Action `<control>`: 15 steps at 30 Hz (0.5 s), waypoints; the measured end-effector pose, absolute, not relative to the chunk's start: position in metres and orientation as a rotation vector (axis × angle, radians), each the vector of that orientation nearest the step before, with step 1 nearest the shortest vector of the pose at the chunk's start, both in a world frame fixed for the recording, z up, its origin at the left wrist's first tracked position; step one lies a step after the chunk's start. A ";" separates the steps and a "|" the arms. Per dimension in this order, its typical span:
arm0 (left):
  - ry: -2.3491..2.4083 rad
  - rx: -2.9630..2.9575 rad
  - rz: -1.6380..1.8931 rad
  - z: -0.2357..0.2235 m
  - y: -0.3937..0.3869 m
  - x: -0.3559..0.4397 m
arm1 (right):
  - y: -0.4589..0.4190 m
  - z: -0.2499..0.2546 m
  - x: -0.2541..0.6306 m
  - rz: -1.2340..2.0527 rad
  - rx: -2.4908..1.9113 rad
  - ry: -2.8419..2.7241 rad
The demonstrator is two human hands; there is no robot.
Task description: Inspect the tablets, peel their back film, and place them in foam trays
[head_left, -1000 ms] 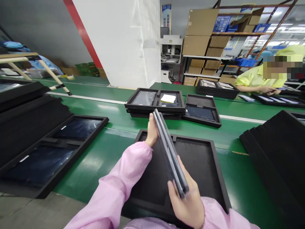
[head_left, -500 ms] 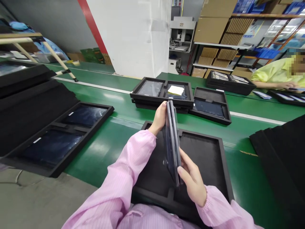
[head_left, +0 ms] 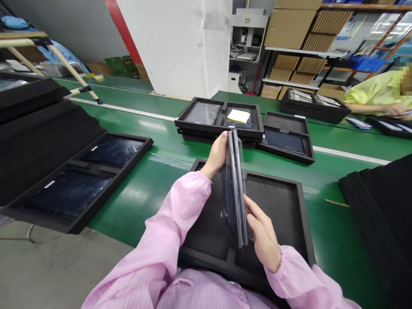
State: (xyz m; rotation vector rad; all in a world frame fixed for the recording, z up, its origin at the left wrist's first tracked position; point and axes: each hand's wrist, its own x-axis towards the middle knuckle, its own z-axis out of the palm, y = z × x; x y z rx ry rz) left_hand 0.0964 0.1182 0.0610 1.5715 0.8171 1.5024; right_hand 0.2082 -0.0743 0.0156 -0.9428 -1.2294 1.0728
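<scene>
Two thin tablets [head_left: 237, 189] stand on edge, face to face, held above a black foam tray [head_left: 304, 227]. Clear film shows along their sides. My left hand [head_left: 218, 155] grips them near the far top end, its fingers mostly hidden behind the left tablet. On the near right side, my right hand [head_left: 264, 238] has its fingers against the outer face of the right tablet, with its thumb beside the edge. The tray below has two recesses, and the bare floor of the right one shows past the tablets.
At left, a foam tray [head_left: 77, 219] holds two dark tablets. Ahead are stacked trays [head_left: 222, 128] with a yellow paper [head_left: 238, 116] and another tray [head_left: 311, 148] with one tablet. Black foam [head_left: 383, 214] stands at right. A co-worker in yellow [head_left: 370, 88] works farther right.
My right thumb has slipped off the tablets' near edge to the right side. The two tablets now sit more evenly together, still upright. The view has shifted slightly.
</scene>
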 end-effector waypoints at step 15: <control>0.802 1.572 1.486 0.065 0.113 0.099 | -0.077 0.021 0.207 1.038 -0.887 -1.328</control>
